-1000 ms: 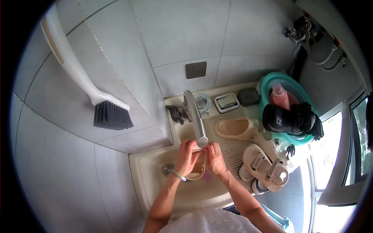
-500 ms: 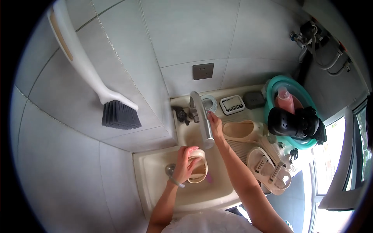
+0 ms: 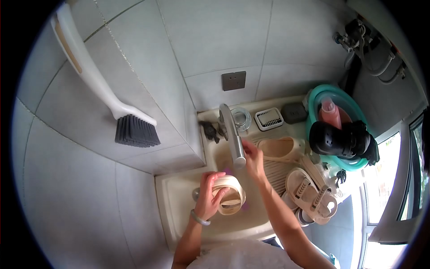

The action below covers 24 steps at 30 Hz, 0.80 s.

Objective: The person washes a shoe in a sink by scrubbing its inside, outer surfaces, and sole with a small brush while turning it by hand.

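Note:
My left hand [image 3: 210, 195] wraps round the side of a cream clog-type shoe [image 3: 233, 197], held over the sink basin [image 3: 179, 228] below the faucet. A bangle circles the left wrist. My right hand [image 3: 253, 158] is just right of the steel faucet [image 3: 233, 139]; its fingertips are partly hidden behind the spout, and whether they grip anything does not show. Another cream clog [image 3: 280, 149] lies on the ribbed drainboard to the right of that hand.
Beige sandals [image 3: 309, 193] lie at the right. A teal basin [image 3: 313, 101] holds a pink bottle [image 3: 330, 114] and black shoes [image 3: 333, 139]. Behind the drainboard is a soap dish [image 3: 268, 119]. A large brush [image 3: 136, 130] appears at the left.
My right hand has left the shoe, gone up to the faucet, and dropped slightly lower beside the spout. My left hand has kept the shoe and tilted it.

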Motion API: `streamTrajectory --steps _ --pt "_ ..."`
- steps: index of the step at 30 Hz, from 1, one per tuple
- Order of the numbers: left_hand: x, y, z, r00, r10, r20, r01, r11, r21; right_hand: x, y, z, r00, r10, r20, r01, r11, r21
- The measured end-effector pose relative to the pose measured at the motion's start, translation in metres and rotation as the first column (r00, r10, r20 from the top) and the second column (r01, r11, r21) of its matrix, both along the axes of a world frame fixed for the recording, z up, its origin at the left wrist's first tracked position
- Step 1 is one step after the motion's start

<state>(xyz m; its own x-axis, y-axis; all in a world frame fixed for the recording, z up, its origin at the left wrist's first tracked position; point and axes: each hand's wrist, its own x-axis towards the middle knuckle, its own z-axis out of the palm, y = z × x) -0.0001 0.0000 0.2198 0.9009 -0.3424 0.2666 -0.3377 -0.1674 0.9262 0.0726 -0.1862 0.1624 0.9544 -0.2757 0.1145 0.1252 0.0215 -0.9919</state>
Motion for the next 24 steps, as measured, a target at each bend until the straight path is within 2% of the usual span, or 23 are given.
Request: streamTrajectory --steps 2,7,9,11,14,15,17,24 --pt "-0.002 0.002 0.001 0.999 0.023 0.031 -0.023 1.0 0.008 -0.046 0.005 0.017 1.0 -0.016 -0.001 0.016 0.997 -0.073" --pt "-0.012 -0.001 0.014 0.996 0.048 0.071 -0.054 0.994 0.094 -0.104 0.008 0.066 0.966 0.132 0.222 -0.033 0.915 -0.403" --pt "-0.015 -0.005 0.017 0.992 0.045 0.118 -0.06 0.991 0.124 -0.111 0.006 0.07 0.938 0.143 0.314 0.04 0.859 -0.511" --pt "-0.018 -0.007 0.024 0.984 0.036 0.173 -0.072 0.975 0.209 -0.114 0.005 0.071 0.916 0.152 0.372 0.082 0.835 -0.544" --pt "-0.021 -0.008 0.029 0.981 0.024 0.192 -0.068 0.972 0.227 -0.118 0.002 0.074 0.865 0.21 0.456 0.193 0.698 -0.689" --pt "-0.022 -0.008 0.029 0.98 0.018 0.196 -0.066 0.968 0.242 -0.119 -0.001 0.076 0.865 0.209 0.457 0.196 0.697 -0.69" --pt "-0.024 -0.009 0.03 0.977 0.013 0.214 -0.071 0.961 0.266 -0.122 -0.004 0.08 0.85 0.291 0.44 0.197 0.599 -0.776" --pt "-0.024 -0.01 0.034 0.959 -0.022 0.284 -0.099 0.909 0.405 -0.113 -0.008 0.083 0.799 0.398 0.451 0.19 0.545 -0.817"
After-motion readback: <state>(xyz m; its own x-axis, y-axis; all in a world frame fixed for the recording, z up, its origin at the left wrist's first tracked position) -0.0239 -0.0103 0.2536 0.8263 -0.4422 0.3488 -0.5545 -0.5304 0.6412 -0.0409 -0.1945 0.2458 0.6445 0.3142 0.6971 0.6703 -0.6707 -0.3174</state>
